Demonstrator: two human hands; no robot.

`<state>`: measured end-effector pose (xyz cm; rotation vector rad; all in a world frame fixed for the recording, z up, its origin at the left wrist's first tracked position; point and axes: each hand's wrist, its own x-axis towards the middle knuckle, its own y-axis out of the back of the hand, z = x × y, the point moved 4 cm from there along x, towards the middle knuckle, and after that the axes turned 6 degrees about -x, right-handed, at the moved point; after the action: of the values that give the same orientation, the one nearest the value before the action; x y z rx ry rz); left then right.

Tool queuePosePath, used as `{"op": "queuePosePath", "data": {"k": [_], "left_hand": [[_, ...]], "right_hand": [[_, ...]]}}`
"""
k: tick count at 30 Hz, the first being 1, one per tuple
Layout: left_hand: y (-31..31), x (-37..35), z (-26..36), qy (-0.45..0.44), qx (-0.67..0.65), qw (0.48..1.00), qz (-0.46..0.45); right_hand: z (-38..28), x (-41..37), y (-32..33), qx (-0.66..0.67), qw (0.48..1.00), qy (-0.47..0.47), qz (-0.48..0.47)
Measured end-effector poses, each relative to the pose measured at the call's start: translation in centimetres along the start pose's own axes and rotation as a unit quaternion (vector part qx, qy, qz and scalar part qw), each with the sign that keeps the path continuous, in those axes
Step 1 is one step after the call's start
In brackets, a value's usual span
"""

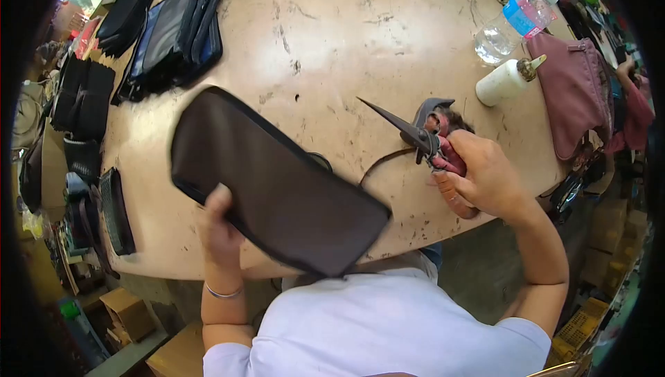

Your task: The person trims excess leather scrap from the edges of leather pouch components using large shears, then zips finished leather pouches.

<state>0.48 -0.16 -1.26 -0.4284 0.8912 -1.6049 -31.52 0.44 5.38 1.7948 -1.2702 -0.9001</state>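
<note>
My left hand grips the lower left edge of a dark brown rectangular pouch, thumb on its face and fingers hidden behind. The pouch has black-edged sides and is tilted above the table's near edge, slightly blurred. My right hand is closed around the wrapped handles of a pair of scissors, whose dark blades point up and left, away from the pouch. Just beyond the scissors lies a dark curved object that I cannot identify. A thin dark strap shows between the pouch and the scissors.
On the wooden table, stacked black pouches stand at the far left. A water bottle, a white glue bottle and a mauve bag are at the right. A narrow dark case lies near the left edge.
</note>
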Motion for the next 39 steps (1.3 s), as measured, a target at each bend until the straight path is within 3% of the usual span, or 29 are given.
{"op": "queuePosePath", "data": {"k": [2, 6, 9, 10, 15, 18, 21, 25, 27, 29, 30, 31, 33, 34, 37, 38, 39], "left_hand": [[1.7, 0.1, 1.0, -0.071, -0.063, 0.993, 0.075], [3.7, -1.0, 0.7, -0.078, -0.065, 0.991, 0.085], [4.2, -1.5, 0.7, -0.099, -0.061, 0.981, 0.157], [4.5, -1.6, 0.8, -0.095, -0.051, 0.982, 0.155], [4.2, -1.6, 0.5, -0.077, 0.015, 0.977, 0.196], [4.6, -1.6, 1.0, -0.057, -0.059, 0.988, 0.132], [3.2, -1.9, 2.6, -0.103, -0.049, 0.983, 0.141], [2.0, -3.0, 4.1, -0.191, -0.092, 0.975, 0.062], [0.9, -4.1, 3.9, -0.334, -0.004, 0.935, 0.119], [0.6, -5.1, 4.3, -0.471, 0.069, 0.864, 0.167], [1.4, -6.5, 5.9, -0.531, 0.233, 0.778, 0.242], [2.8, -8.2, 8.3, -0.566, 0.389, 0.659, 0.307], [2.1, -8.5, 9.1, -0.549, 0.557, 0.552, 0.29], [0.1, -7.7, 8.2, -0.518, 0.582, 0.586, 0.22], [-7.5, -4.7, 4.4, -0.377, 0.654, 0.656, -0.002], [-9.7, -3.7, 3.1, -0.3, 0.678, 0.666, -0.073], [-10.6, -2.5, 1.9, -0.187, 0.713, 0.662, -0.138]], "right_hand": [[-0.1, -0.2, -1.6, -0.032, 0.998, 0.048, 0.027], [-1.7, 0.8, -3.2, -0.067, 0.987, 0.05, 0.134], [-2.6, 1.1, -4.0, -0.104, 0.987, 0.034, 0.122], [-3.0, 0.9, -4.3, -0.13, 0.977, 0.083, 0.145], [-2.3, -0.4, -6.2, -0.166, 0.971, 0.117, 0.127], [-1.9, -1.3, -6.1, -0.143, 0.972, 0.141, 0.121], [-1.6, -2.5, -6.0, -0.124, 0.97, 0.172, 0.121], [-1.0, -3.3, -5.3, -0.126, 0.972, 0.17, 0.105], [1.3, -3.8, -4.7, -0.148, 0.981, 0.111, 0.05], [2.6, -3.9, -3.3, -0.128, 0.982, 0.081, 0.108], [2.5, -4.1, -2.6, -0.126, 0.983, 0.07, 0.112], [2.4, -4.4, -2.2, -0.106, 0.985, 0.057, 0.125], [2.2, -5.0, -1.5, -0.066, 0.985, 0.029, 0.154], [1.7, -5.5, -1.4, -0.107, 0.98, 0.051, 0.161], [0.4, -5.5, -3.1, 0.175, 0.978, -0.064, 0.09], [0.0, -5.0, -4.1, 0.269, 0.959, -0.01, 0.089], [0.1, -4.7, -4.8, 0.278, 0.96, 0.007, -0.025]]}}
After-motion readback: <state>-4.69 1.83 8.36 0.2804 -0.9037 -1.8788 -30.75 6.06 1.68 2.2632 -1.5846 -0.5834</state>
